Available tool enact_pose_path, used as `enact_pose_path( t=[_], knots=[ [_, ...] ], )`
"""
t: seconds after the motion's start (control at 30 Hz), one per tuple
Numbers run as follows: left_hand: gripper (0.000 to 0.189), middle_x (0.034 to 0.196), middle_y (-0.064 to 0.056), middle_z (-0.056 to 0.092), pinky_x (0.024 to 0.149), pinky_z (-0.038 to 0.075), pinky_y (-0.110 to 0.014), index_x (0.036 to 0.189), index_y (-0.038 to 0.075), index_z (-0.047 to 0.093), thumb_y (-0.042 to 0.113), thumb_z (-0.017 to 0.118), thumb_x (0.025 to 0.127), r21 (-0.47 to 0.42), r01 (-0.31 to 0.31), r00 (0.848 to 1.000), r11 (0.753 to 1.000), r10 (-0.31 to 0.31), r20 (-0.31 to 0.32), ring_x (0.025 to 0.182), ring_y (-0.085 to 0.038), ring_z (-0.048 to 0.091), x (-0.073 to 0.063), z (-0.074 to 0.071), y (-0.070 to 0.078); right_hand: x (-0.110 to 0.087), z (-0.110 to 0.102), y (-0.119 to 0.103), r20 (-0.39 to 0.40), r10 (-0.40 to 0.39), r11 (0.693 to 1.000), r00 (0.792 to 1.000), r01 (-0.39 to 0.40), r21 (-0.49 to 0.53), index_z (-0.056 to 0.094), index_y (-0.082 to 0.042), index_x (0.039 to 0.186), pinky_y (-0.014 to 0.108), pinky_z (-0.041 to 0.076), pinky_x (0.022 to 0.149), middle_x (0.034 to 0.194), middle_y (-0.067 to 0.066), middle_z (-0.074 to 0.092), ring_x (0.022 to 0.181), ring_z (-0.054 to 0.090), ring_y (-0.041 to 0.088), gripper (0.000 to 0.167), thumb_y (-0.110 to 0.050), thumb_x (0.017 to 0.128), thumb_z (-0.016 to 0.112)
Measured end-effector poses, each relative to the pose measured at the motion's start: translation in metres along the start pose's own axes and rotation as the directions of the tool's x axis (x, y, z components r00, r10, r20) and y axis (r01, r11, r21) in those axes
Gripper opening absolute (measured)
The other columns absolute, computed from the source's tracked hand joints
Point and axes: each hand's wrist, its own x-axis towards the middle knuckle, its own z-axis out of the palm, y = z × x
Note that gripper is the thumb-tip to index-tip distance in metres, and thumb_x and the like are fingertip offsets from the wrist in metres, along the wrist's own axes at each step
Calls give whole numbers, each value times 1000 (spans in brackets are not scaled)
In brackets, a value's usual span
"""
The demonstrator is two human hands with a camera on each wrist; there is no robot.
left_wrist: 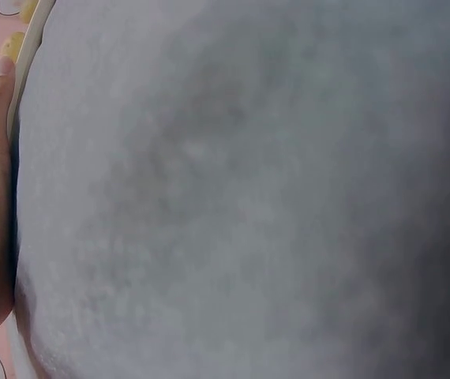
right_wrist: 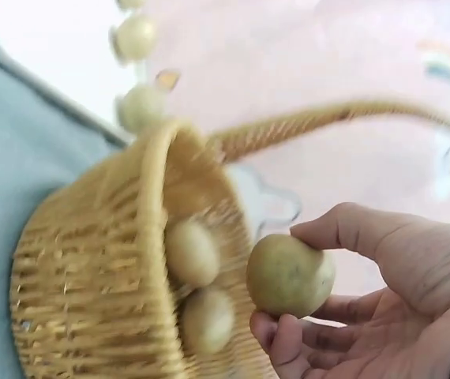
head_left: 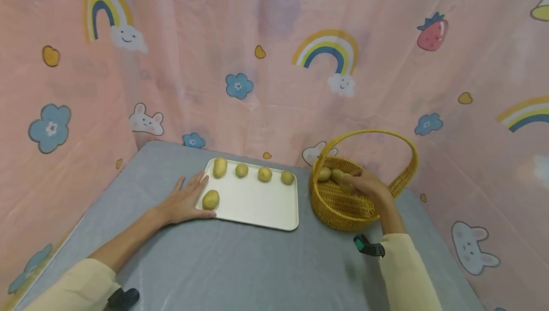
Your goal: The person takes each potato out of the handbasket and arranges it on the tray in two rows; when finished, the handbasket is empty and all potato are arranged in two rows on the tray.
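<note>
My right hand [head_left: 364, 183] pinches a potato [right_wrist: 290, 275] between thumb and fingertips, at the opening of a yellow wicker basket [head_left: 343, 222]. Two more potatoes [right_wrist: 193, 253] lie inside the basket, beside the held one. At the left, my left hand [head_left: 184, 201] rests with fingers spread along the left end of a white tray [head_left: 257, 203], its thumb at the front rim. Several potatoes sit on that tray: a row along the back edge and one potato [head_left: 210, 200] near the front left corner, close to the thumb.
The basket's tall arched handle [head_left: 373, 131] rises over its opening near my right wrist. A grey cloth [head_left: 240, 268] covers the table. Behind and at both sides hangs a pink curtain [head_left: 283, 110] with rainbows, flowers and rabbits.
</note>
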Motion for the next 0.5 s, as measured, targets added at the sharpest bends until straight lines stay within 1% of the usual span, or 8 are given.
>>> enact_pose_path(
  t=[0.03,0.07,0.13,0.2,0.27,0.37,0.4,0.5],
  knots=[
    [121,175,-25,10,127,0,-71,166,-3,17,73,67,87,-1,0,1000,1000,0,1,164,-41,13,0,0,0,-5,1,-5,-3,-14,1000,1000,14,0,61,-3,97,29,50,69,79,0,57,68,53,13,30,-32,101,60],
    [121,176,-24,9,127,-1,-70,166,-3,16,73,66,87,1,4,1000,1000,-4,7,164,-40,12,0,0,0,-11,2,-10,-11,-31,1000,999,31,-3,60,1,111,29,52,73,92,5,61,77,58,15,36,-35,102,58],
    [121,176,-24,9,127,-1,-70,166,-3,16,73,66,87,2,6,1000,1000,-6,12,164,-40,12,0,-1,0,-24,7,-20,-32,-68,998,997,68,-8,55,4,135,30,55,82,119,15,62,96,63,21,52,-37,103,58],
    [121,176,-23,8,127,-1,-70,166,-3,15,74,66,87,4,7,1000,1000,-7,17,164,-40,12,-1,-1,0,-35,13,-31,-49,-111,994,993,110,-20,53,6,140,33,56,86,133,22,60,105,64,26,58,-38,103,60],
    [121,176,-24,8,127,-1,-70,166,-3,16,73,66,87,4,6,1000,1000,-6,15,164,-41,12,-2,-1,0,-45,22,-42,-61,-165,986,985,164,-17,54,6,139,34,55,88,135,25,60,109,63,28,56,-36,103,61],
    [120,176,-24,9,127,0,-70,166,-3,16,72,67,87,6,5,1000,1000,-5,10,164,-41,12,-2,-2,0,-56,38,-57,-61,-232,972,971,233,12,55,6,138,37,55,90,131,24,62,109,62,28,54,-33,102,65],
    [120,176,-24,9,127,0,-71,166,-3,16,72,67,87,7,3,1000,1000,-3,7,164,-41,12,-2,-2,0,-59,44,-61,-58,-245,969,968,247,29,56,6,137,37,55,91,130,24,63,109,62,27,53,-32,102,65],
    [120,176,-23,8,127,-1,-70,166,-2,16,73,67,87,11,4,1000,1000,-4,10,165,-40,11,-1,-2,0,-61,64,-71,-59,-267,958,962,271,96,59,6,132,34,56,86,120,20,67,101,64,23,47,-30,102,67]
  ],
)
